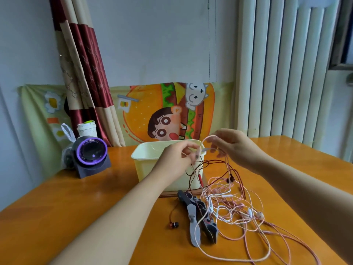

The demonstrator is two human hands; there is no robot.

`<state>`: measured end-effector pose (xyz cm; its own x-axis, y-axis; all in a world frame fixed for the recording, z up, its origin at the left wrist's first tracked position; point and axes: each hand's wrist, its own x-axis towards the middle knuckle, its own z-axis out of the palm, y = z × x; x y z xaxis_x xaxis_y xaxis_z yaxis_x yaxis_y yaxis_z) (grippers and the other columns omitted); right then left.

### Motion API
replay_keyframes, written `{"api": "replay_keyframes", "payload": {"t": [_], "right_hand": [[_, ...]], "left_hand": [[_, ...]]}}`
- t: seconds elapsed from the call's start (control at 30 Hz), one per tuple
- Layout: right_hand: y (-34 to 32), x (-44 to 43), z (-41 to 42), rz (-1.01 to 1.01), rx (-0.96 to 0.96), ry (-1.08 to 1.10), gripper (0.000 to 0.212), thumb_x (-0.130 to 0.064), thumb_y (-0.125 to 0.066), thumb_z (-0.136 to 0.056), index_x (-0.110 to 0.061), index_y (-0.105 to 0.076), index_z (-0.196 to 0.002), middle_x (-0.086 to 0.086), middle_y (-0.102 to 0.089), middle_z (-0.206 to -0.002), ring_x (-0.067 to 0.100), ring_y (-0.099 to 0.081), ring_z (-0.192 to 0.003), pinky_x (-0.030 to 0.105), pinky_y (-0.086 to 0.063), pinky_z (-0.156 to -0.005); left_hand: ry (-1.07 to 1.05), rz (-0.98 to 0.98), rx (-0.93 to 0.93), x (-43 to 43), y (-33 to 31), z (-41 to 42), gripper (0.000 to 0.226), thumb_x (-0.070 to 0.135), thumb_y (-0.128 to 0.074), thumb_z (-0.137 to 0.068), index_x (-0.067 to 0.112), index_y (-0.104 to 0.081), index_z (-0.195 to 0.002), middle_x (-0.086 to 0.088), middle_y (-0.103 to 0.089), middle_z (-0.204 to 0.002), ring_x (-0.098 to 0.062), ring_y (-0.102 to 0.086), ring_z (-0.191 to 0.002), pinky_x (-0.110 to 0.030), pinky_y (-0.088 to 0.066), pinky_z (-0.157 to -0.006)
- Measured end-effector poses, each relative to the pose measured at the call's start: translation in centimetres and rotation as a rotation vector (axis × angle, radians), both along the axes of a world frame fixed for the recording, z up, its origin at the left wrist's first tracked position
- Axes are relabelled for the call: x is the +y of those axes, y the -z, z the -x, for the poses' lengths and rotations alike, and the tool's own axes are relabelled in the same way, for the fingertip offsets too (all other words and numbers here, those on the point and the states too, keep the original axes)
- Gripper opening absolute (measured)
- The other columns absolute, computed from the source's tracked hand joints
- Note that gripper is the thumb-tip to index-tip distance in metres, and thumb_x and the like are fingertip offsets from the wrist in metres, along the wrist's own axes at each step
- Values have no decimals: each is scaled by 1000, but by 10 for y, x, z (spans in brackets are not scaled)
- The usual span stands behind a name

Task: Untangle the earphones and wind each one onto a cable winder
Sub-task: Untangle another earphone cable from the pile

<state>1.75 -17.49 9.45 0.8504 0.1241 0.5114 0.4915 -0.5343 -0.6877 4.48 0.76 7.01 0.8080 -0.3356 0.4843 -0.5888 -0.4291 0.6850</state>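
Note:
A tangle of earphone cables (232,203), pink, white and dark red, lies on the orange table and rises to both hands. My left hand (176,159) pinches cable strands above the table, in front of the cream box. My right hand (235,145) pinches a pink loop of the same tangle, a short way right of the left hand. One dark red earbud (174,224) lies apart on the table. Several grey and dark cable winders (198,219) lie in a pile under the cables.
A cream plastic box (148,159) stands behind the hands. A black and purple round device (91,156) sits at the back left, with a plastic bag and a white cup behind it. A radiator is at the right wall.

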Motion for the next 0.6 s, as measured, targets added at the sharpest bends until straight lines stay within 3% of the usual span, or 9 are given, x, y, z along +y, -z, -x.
{"api": "replay_keyframes", "payload": {"t": [0.13, 0.23, 0.33, 0.4, 0.47, 0.53, 0.6], "right_hand": [[5, -17, -9, -192, 274, 44, 36, -26, -38, -102, -8, -66, -86, 7, -57, -68, 16, -51, -60, 29, -47, -60], [16, -29, -15, -94, 407, 148, 37, -27, -35, -103, -9, -63, -86, 7, -54, -68, 14, -43, -55, 27, -44, -57], [27, -35, -19, 86, 515, 218, 30, -22, -36, -102, -8, -62, -94, 7, -56, -74, 14, -46, -58, 24, -45, -55], [34, -36, -19, 345, 594, 271, 30, -13, -35, -102, -2, -59, -118, 10, -63, -97, 18, -60, -81, 25, -52, -69], [41, -40, -20, 579, 608, 329, 36, -10, -35, -100, -5, -50, -133, 10, -55, -132, 23, -54, -117, 29, -44, -96], [41, -42, -20, 603, 570, 282, 42, -7, -40, -96, -13, -46, -137, 7, -47, -142, 22, -45, -129, 31, -36, -105], [32, -38, -19, 422, 452, 177, 51, -3, -48, -90, -18, -44, -139, 4, -45, -143, 19, -43, -129, 32, -37, -105]], "left_hand": [[-37, -57, -93, 7, -3, 0, 15, 21, -56, -96, 33, -64, -101, 12, -54, -75, -5, -54, -70, -16, -42, -65], [-93, -174, -166, 13, -3, -4, 9, 23, -58, -95, 24, -66, -99, 8, -60, -85, -7, -54, -78, -15, -40, -65], [-191, -120, -154, 17, -8, -10, 12, 28, -55, -97, 19, -62, -96, 4, -57, -101, -3, -54, -82, -11, -39, -64], [-258, 22, -116, 20, -16, -12, 14, 30, -52, -99, 19, -61, -95, 7, -60, -99, 2, -54, -81, -9, -40, -63], [-222, 260, -47, 20, -24, -14, 15, 25, -50, -100, 19, -61, -91, 3, -66, -88, -5, -61, -78, -20, -49, -71], [-156, 424, 23, 20, -33, -11, 14, 21, -50, -100, 17, -60, -91, 0, -64, -75, -7, -64, -70, -24, -52, -70], [-103, 457, 36, 20, -39, -8, 12, 21, -51, -100, 17, -60, -92, 2, -61, -68, -9, -62, -66, -23, -55, -69]]}}
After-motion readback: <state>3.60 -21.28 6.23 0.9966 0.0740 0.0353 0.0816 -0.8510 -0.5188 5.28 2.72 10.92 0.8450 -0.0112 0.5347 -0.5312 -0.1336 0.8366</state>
